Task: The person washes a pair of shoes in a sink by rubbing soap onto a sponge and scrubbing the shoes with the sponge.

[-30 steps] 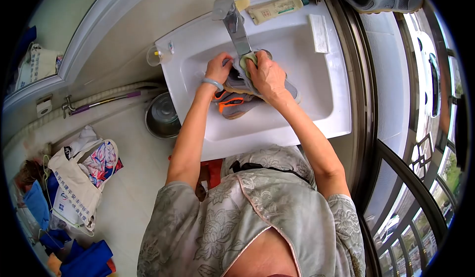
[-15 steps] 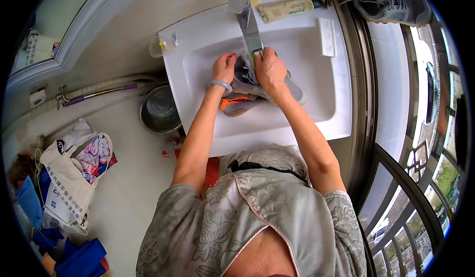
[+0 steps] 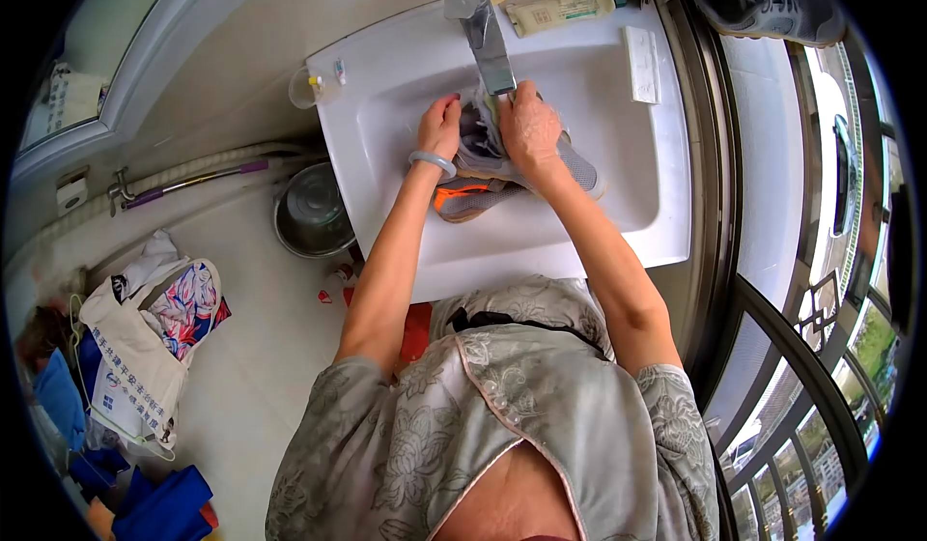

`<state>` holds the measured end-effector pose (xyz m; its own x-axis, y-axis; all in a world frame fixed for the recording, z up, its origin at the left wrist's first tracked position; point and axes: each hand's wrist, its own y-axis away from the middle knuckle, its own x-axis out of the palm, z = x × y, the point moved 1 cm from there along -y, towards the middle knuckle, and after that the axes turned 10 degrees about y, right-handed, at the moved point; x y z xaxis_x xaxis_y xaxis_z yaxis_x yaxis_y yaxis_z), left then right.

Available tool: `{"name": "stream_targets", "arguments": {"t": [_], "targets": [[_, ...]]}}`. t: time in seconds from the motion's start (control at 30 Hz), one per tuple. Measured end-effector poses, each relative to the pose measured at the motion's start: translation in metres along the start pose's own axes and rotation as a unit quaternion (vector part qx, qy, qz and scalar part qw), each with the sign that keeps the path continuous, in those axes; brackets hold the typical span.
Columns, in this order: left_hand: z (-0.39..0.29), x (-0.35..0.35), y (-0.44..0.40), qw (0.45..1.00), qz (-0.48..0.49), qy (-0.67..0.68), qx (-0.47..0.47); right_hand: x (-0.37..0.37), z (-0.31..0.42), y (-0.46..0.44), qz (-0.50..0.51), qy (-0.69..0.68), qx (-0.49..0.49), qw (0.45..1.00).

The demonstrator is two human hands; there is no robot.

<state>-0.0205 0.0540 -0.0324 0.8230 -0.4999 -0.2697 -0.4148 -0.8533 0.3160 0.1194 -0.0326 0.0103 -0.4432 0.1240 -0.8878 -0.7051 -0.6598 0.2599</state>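
Note:
Two grey shoes lie in the white sink [image 3: 386, 126] under the faucet [image 3: 483, 43]. The upper shoe [image 3: 579, 168] rests partly over the lower shoe with orange trim [image 3: 468, 203]. My right hand [image 3: 530, 128] is closed at the upper shoe's tongue, just below the spout, with a bit of pale green showing beside its fingers; what it pinches is mostly hidden. My left hand [image 3: 440, 128], a grey band on its wrist, is at the left side of the shoe opening with fingers bent together; whether it grips anything is hidden.
A tube [image 3: 560, 12] and a white bar-shaped item [image 3: 640, 65] lie on the sink rim. Another grey shoe [image 3: 768, 5] sits by the window. A metal basin [image 3: 314, 211] stands left of the sink; a cloth bag [image 3: 135, 348] and clothes lie at the far left.
Since a second ago, the green item between my right fingers has become mostly hidden. The view has shifted, and my left hand has moved slightly away from the shoe's tongue.

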Motion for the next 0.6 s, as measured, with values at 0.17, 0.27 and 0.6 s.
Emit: {"name": "stream_targets", "arguments": {"t": [0.17, 0.27, 0.6], "targets": [[0.0, 0.031, 0.006, 1.0, -0.009, -0.014, 0.023, 0.022, -0.004, 0.016, -0.014, 0.01, -0.069, 0.997], [-0.006, 0.027, 0.015, 0.999, 0.016, -0.029, 0.04, 0.034, -0.017, -0.029, -0.02, 0.004, -0.027, 0.999], [-0.01, 0.013, 0.054, 0.996, 0.079, 0.043, 0.006, -0.007, -0.042, -0.013, -0.077, -0.022, -0.02, 0.997]]}}
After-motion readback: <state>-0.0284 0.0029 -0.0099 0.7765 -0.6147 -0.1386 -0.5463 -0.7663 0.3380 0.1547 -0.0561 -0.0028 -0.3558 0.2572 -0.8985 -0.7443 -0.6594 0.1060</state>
